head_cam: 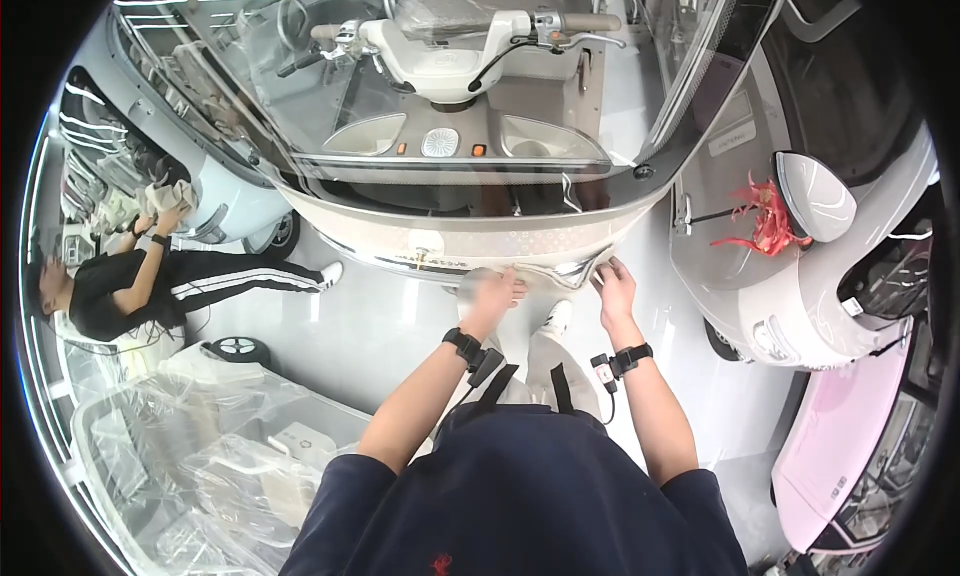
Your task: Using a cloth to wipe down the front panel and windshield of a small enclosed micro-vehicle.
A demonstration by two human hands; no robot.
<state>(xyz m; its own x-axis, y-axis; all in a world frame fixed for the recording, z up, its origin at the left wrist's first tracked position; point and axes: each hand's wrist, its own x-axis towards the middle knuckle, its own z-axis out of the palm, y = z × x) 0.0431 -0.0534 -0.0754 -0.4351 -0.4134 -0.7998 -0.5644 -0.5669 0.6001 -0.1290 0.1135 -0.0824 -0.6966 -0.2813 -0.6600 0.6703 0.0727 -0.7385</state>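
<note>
Before me stands the cream front of a small vehicle (360, 234) with a clear windscreen; its handlebar (450, 62) shows through the glass. A light beige cloth (559, 277) lies against the lower edge of the front panel, between my hands. My left hand (495, 298), slightly blurred, is at the cloth's left end, close to the panel. At the right end, my right hand (615, 283) pinches the cloth's edge between thumb and fingers. Black straps with small devices circle both wrists.
At left, a person (120, 287) in black wipes a pale blue vehicle (225, 201) with a cloth. A plastic-covered vehicle (225, 456) is at lower left. A grey vehicle's mirror (816, 197) with red ribbon juts out at right, above a pink vehicle (832, 441).
</note>
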